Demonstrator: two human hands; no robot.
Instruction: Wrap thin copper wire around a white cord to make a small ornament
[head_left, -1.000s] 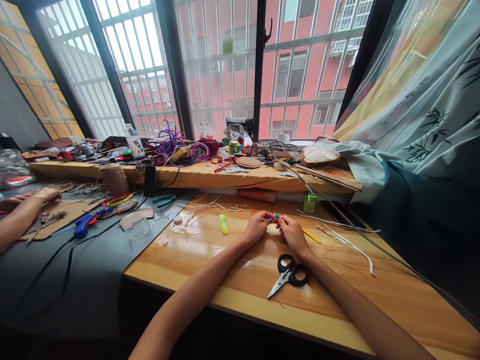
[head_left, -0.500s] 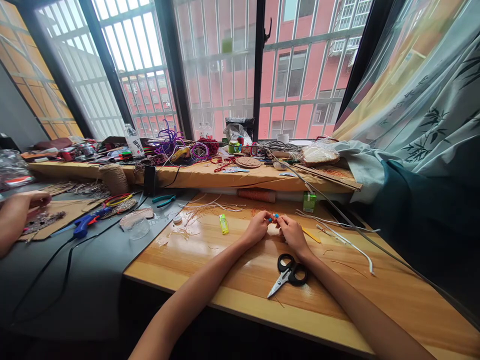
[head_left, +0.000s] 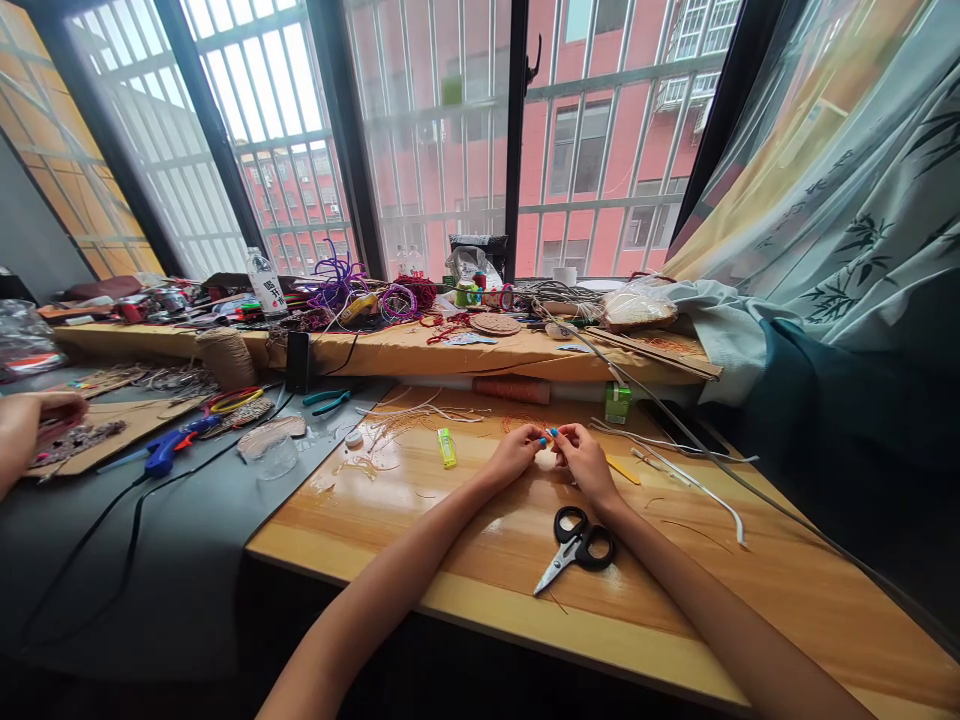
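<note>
My left hand [head_left: 517, 450] and my right hand [head_left: 585, 462] meet above the wooden table, thumbs and fingers pinched close together. Between the fingertips is something small and pale that I cannot make out. Thin orange cord [head_left: 523, 423] lies in loose loops just behind my left hand. Black-handled scissors [head_left: 576, 545] rest partly spread on the table in front of my right wrist. A yellow-green lighter [head_left: 447, 448] lies left of my hands, and a yellow strip [head_left: 624, 471] lies just right of them.
White cords [head_left: 712, 495] lie at the right, near a green box [head_left: 618, 402]. An orange spool [head_left: 511, 390] sits under the cluttered ledge [head_left: 420, 350]. On the grey table are a blue glue gun [head_left: 165, 450], pliers [head_left: 328, 402] and another person's hand [head_left: 45, 420].
My hands stay pinched together in nearly the same place, with small finger shifts. The other person's hand at the far left has moved slightly left.
</note>
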